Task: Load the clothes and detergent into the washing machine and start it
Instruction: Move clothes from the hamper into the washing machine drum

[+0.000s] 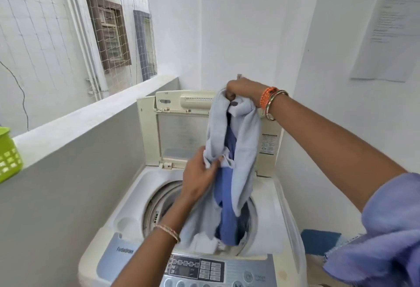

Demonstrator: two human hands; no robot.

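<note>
Pale blue garment (238, 141) dangling above open washing machine drum (156, 209). Right hand (241, 92) gripping top, left hand (200, 173) pinching middle. Best lowered straight down, hem kept inside drum rim.

Both arms reach forward, the right hand (242, 92) raised highest, its fingers (229, 96) curled tight into a fist that grips cloth, orange and green bangles at the wrist. Below and nearer, the left hand (200, 177) pinches cloth between thumb and fingers (213, 168), a thin bracelet on its wrist. A loose lilac sleeve (386, 230) covers the right upper arm; the forearms are bare.
</note>
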